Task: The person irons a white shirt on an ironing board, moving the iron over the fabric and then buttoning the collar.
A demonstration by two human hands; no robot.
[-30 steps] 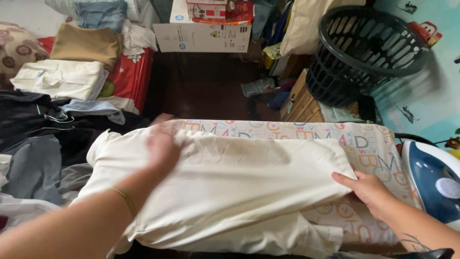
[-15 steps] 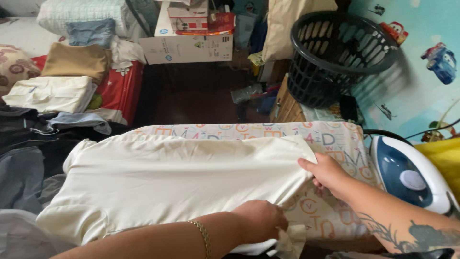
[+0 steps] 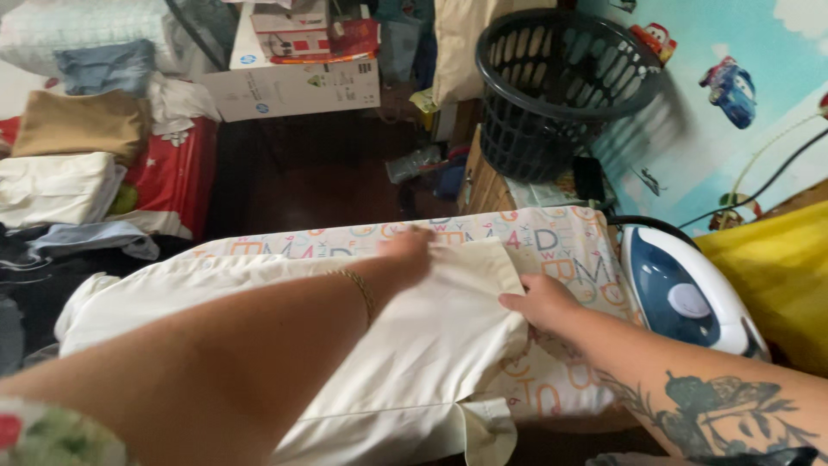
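A cream shirt [image 3: 431,345] lies spread along an ironing board [image 3: 561,250] whose cover is printed with coloured letters. My left hand [image 3: 405,253] reaches across and rests flat on the shirt's far edge, blurred with motion, a thin bracelet on its wrist. My right hand [image 3: 542,302] pinches the shirt's right edge near the board's right end. A blue and white iron [image 3: 681,298] stands upright just right of that hand.
A dark plastic laundry basket [image 3: 561,82] sits on a wooden unit beyond the board. Folded clothes [image 3: 60,185] are stacked at left on a red cloth. A white cardboard box [image 3: 293,86] stands at the back. Yellow fabric [image 3: 776,276] lies at far right.
My left hand moved from the shirt's near edge across to its far edge. My right hand kept its grip on the right edge. The view shifted to the right.
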